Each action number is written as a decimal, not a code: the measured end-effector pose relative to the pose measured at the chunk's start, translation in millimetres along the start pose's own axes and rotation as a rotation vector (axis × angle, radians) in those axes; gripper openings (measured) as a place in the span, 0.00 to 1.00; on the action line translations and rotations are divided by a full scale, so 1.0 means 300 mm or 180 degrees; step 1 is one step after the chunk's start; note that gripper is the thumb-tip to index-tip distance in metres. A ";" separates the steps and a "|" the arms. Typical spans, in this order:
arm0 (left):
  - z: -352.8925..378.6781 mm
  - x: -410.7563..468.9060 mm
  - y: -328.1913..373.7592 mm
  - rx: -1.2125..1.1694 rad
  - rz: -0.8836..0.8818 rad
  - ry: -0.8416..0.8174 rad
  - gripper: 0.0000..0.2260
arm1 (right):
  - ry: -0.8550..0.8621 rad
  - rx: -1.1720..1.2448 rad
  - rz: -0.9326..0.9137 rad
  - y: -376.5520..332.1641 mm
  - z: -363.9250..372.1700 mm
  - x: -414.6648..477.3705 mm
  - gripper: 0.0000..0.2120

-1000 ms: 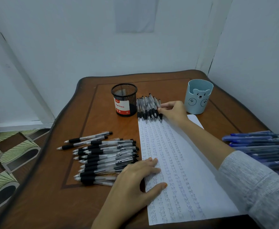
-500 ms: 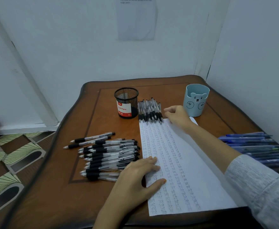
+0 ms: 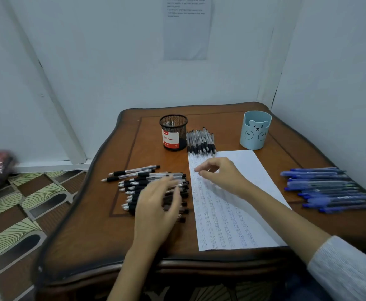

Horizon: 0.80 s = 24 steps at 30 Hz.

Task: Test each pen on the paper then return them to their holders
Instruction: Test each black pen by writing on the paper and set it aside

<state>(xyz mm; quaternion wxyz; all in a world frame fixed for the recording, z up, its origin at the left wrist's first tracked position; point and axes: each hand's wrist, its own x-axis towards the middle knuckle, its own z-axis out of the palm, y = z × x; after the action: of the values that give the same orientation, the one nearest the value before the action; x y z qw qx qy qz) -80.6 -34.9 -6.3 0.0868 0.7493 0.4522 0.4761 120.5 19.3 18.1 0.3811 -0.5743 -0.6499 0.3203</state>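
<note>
Our left hand (image 3: 156,205) hangs over the heap of black pens (image 3: 147,181) at the left of the worktop (image 3: 104,231), fingers spread and slack, gripping nothing; it is blurred, so we cannot tell whether the fingertips touch the pens. Our right hand (image 3: 223,177) floats above the far end of the paper (image 3: 238,213), fingers loosely curled, and we see nothing in it.

What matters for the next pick is how the heap lies. The pens run crosswise, silver tips to the left and black ends to the right, nearly reaching the paper's left edge. Their long axis stands about square to the paper's length and to our left forearm, so the fingers cross the barrels rather than run along them. We judge the left hand the nearer by far: it is right over the heap, while the right is off to the side, over the sheet.

A second row (image 3: 200,141) lies just beside the mesh holder (image 3: 173,132), pointing toward us. Blue pens (image 3: 329,190) lie well apart at the right, near the bear holder (image 3: 255,130).
</note>
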 end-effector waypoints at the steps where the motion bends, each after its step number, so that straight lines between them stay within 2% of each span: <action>1: -0.016 0.003 -0.022 0.0168 -0.0060 -0.0040 0.14 | -0.0089 0.0020 -0.0045 -0.012 0.012 -0.012 0.06; 7: -0.039 0.010 -0.106 0.0827 -0.0309 -0.0307 0.16 | -0.0470 -0.0125 -0.0035 -0.036 0.067 -0.040 0.08; 16: -0.019 0.006 -0.102 0.1054 -0.0150 -0.0663 0.24 | -0.0387 0.0059 -0.0009 -0.026 0.077 -0.041 0.05; 19: -0.021 0.009 -0.100 0.1005 -0.0146 -0.0663 0.25 | -0.0122 0.0817 0.0161 -0.029 0.086 -0.039 0.06; 24: -0.031 0.007 -0.089 0.0913 -0.0210 -0.0660 0.27 | 0.0791 0.2249 0.0529 -0.070 0.041 -0.019 0.08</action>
<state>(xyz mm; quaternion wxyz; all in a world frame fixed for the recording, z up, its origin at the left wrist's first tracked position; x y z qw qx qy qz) -103.5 -20.6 -15.0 0.0407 0.7838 0.5284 0.3238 99.6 11.0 29.1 0.6042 -0.4927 -0.3995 0.4822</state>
